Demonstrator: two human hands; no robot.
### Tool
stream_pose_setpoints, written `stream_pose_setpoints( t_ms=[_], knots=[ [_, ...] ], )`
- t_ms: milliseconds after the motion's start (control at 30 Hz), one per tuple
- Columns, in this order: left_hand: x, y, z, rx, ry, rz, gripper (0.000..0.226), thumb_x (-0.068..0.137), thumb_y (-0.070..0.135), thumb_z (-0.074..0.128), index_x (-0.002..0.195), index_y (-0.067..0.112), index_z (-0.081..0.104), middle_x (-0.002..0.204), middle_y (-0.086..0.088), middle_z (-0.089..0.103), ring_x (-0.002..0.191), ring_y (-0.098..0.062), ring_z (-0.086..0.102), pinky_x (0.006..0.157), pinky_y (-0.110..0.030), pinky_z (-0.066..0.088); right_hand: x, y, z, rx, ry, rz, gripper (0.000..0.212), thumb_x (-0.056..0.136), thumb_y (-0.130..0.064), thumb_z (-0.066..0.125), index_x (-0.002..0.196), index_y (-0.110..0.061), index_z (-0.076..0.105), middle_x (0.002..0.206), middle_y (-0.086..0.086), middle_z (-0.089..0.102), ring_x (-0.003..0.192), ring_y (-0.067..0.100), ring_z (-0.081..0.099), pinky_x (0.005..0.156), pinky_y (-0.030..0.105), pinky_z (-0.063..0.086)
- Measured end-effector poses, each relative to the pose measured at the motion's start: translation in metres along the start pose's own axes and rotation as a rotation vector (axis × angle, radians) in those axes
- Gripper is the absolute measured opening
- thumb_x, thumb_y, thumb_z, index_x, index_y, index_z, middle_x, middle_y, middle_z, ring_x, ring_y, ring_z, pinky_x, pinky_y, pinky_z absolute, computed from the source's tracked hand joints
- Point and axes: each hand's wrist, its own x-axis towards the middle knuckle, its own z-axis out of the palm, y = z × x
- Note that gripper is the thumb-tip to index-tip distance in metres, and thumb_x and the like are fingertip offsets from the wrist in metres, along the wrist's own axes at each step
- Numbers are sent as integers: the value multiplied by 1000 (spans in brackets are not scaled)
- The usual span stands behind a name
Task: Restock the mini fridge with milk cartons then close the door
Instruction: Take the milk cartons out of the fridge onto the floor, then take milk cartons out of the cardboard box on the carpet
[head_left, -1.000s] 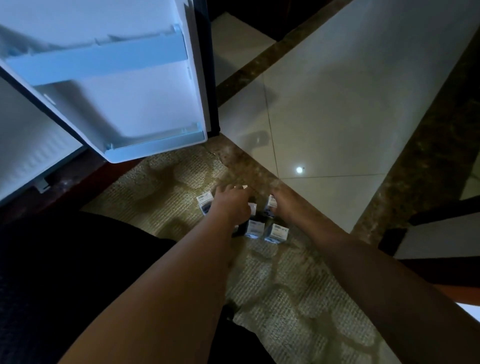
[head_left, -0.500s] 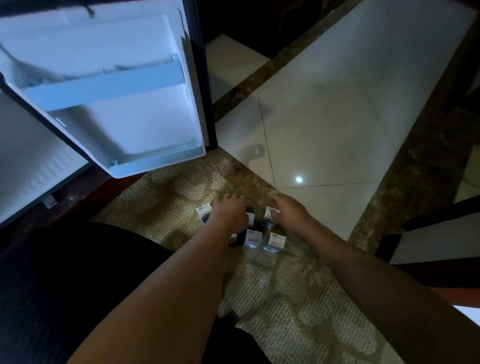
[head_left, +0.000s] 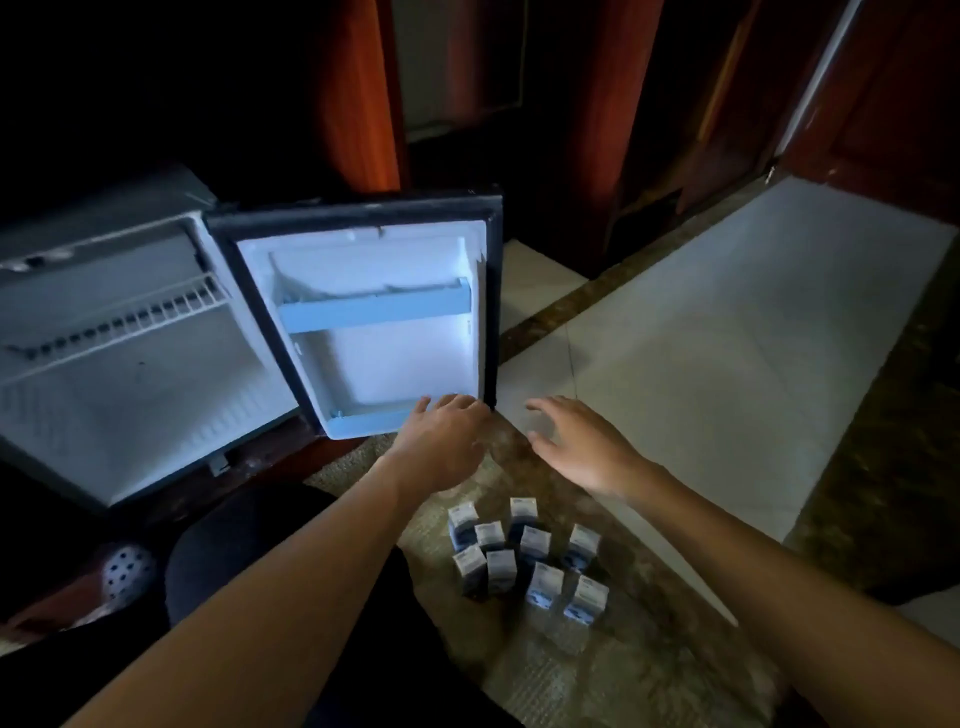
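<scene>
Our left hand (head_left: 441, 447) and right hand (head_left: 582, 447) hang open and empty above the rug (head_left: 597, 675); the milk cartons (head_left: 524, 553) stand there (none loaded yet); next we grab one for the open fridge (head_left: 130, 374).

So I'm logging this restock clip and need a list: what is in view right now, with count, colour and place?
milk cartons: nine, white and dark blue, upright in a cluster on the rug, none in the fridge.
mini fridge: one, white inside, left, one wire shelf, no cartons seen inside.
fridge door: one, white liner with dark rim, swung open, two pale blue racks.
rug: one, beige patterned, under the cartons.
floor tiles: pale with dark stone borders, right.
wooden panels: reddish brown, background.
slipper: one, white with dark spots, lower left.
left hand: open, by the door's lower corner.
right hand: open, empty, above the cartons.
</scene>
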Motion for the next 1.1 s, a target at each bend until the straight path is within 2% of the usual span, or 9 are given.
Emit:
stream_pose_setpoints(
  t_ms=[133, 367, 533, 833, 933, 1100],
  knots=[
    [-38, -38, -52, 38, 93, -103, 48, 102, 44, 45, 147, 27, 40, 157, 4, 36, 148, -18, 26, 123, -48, 13, 22, -69, -24, -34, 76, -164, 48, 101, -39, 50, 148, -28, 44, 150, -7, 47, 136, 15, 45, 107, 34, 43],
    [-133, -109, -121, 42, 250, -299, 51, 100, 41, 48, 148, 23, 41, 156, 3, 38, 146, -16, 27, 122, -43, 15, 41, -200, -37, -95, 83, -468, 47, 102, -39, 48, 147, -26, 44, 152, -9, 45, 141, 12, 38, 112, 32, 33],
    [-211, -149, -148, 65, 333, -430, 48, 100, 38, 51, 145, 24, 43, 154, 5, 41, 143, -17, 32, 119, -35, 19, 41, -294, -26, -74, 22, -665, 51, 101, -40, 49, 149, -26, 42, 153, -8, 44, 141, 12, 37, 111, 33, 33],
    [-370, -192, -144, 127, 463, -775, 53, 96, 42, 55, 145, 23, 47, 152, 3, 45, 144, -18, 35, 119, -39, 22, 20, -462, 32, -23, -154, -1059, 51, 102, -40, 48, 151, -27, 40, 155, -10, 40, 144, 11, 34, 115, 33, 31],
    [-424, -189, -128, 116, 457, -916, 54, 95, 43, 56, 144, 22, 48, 151, 1, 46, 142, -20, 37, 117, -37, 23, -4, -500, 60, 26, -235, -1155, 49, 102, -39, 49, 149, -28, 42, 154, -12, 41, 143, 9, 33, 114, 31, 30],
    [-503, -170, -99, 130, 455, -1123, 54, 98, 42, 53, 148, 23, 44, 156, 3, 40, 147, -17, 30, 121, -38, 20, -49, -541, 109, 97, -359, -1263, 46, 101, -34, 53, 146, -24, 47, 149, -10, 46, 139, 10, 38, 111, 25, 30]
  ],
)
